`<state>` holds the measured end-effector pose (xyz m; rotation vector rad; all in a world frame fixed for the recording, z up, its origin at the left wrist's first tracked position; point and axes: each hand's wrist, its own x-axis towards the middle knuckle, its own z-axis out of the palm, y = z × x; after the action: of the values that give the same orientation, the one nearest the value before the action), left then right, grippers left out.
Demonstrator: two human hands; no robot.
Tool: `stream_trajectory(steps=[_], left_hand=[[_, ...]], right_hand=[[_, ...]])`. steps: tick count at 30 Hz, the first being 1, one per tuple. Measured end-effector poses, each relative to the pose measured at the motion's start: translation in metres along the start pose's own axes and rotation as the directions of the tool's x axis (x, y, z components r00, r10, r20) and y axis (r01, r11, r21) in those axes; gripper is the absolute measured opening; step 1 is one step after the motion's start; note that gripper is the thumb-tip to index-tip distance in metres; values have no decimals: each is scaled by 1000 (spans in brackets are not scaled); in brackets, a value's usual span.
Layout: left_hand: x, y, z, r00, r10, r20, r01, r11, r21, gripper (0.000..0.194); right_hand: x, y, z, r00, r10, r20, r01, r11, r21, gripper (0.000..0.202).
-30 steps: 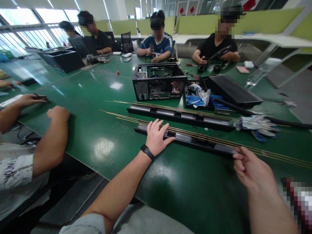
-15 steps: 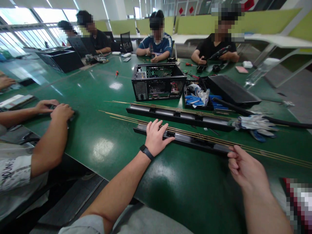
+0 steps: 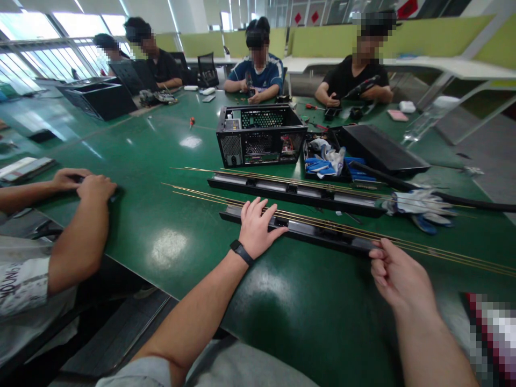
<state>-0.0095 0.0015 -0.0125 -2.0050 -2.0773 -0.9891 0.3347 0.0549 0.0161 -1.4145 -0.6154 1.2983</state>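
My left hand (image 3: 257,228) lies with fingers spread across the nearer black channel rail (image 3: 306,233) and the thin brass-coloured rods (image 3: 322,221) along its top. A dark watch is on that wrist. My right hand (image 3: 397,274) is closed in a pinch at the rail's right end, on one of the thin rods; the exact grip is partly hidden by the fingers. Rod tips stick out past the rail's left end, and the rods run on to the right beyond my hand. Behind lies a second black rail (image 3: 278,189) with similar rods on it.
An open black computer case (image 3: 262,137) stands behind the rails. Right of it are a black tray (image 3: 314,171) with gloves, a black panel (image 3: 381,148) and a white-blue glove (image 3: 423,207). A co-worker's hands (image 3: 94,188) are at left; several people sit across the green table (image 3: 161,150).
My right hand has shifted slightly left along the rail, and one rod's left tip reaches further left. My left hand stays in place on the rail.
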Motion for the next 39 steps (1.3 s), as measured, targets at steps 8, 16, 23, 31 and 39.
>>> stream_trajectory(steps=[8,16,23,31,39], left_hand=[[-1,-2,1,1000,8,-17,-8,1000,-3,66],[1,-2,-1,1000,3,8,-3,1000,0,73],[2,-2,0,1000,1,7,-1,1000,-3,73],[2,-1,3,1000,5,1,-5,1000,1,72],[5,7,11,999,40,8,-40,999,-2,70]], right_hand=[[0,5,2,998,7,58,-5,1000,-24,39],[8,6,-5,1000,-18,19,18,1000,-3,29],[7,6,-8,998,-40,51,47,988,-147,47],[-1,1,-2,998,-54,10,54,928,-369,74],[9,-2,-14,998,-56,-19,45,926,-374,63]])
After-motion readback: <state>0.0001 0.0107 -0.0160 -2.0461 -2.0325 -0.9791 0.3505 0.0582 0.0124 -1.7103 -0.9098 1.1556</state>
